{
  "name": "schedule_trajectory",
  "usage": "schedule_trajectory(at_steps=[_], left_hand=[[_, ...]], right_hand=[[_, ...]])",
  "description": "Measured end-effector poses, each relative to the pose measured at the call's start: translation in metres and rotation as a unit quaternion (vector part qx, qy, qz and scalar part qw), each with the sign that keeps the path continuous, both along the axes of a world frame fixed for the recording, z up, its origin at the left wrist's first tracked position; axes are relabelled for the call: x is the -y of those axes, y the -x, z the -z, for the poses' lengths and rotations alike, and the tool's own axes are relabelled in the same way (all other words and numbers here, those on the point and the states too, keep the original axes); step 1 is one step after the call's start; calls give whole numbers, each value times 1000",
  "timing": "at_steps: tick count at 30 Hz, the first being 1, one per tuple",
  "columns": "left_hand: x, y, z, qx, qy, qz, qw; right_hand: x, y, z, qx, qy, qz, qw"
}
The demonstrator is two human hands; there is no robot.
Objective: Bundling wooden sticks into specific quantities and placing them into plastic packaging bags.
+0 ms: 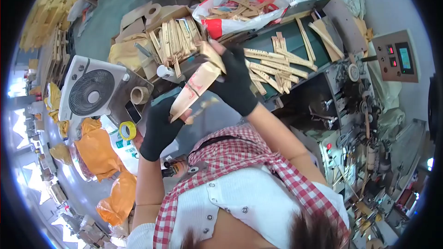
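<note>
Both hands wear black fingerless gloves. My left hand point(162, 127) is closed on the lower end of a flat tan bundle point(197, 85) with red marks and a dark band across its middle. It tilts up to the right. At the bundle's upper end, my right hand point(233, 80) is closed on a bent tan piece point(212, 56). Whether that piece joins the bundle, I cannot tell. A blurred pale strip point(203, 108) shows below the bundle. Pale slotted strips point(277, 64) lie on the green bench top to the right of my right hand.
More strips stand in a cardboard box point(150, 67); a white-and-red bag point(272, 23) holds others. To the left are a white fan point(92, 91), yellow tape point(127, 131), a phone point(133, 112) and a white bottle point(167, 72). Machinery point(353, 97) and a control panel point(395, 57) flank the right.
</note>
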State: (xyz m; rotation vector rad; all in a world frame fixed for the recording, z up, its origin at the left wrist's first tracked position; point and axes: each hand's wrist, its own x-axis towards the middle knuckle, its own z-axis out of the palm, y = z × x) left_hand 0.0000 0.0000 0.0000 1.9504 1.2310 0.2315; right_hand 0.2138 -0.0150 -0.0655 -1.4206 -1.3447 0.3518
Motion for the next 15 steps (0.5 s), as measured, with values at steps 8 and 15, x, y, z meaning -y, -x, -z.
schedule_trajectory(at_steps=[8,15], left_hand=[[-8,17,7,344,49,-206,915],[-45,79,12,469,70,-390,790]], right_hand=[[17,116,32,-188,126,-257,939],[67,24,162,-94,169,11,981]])
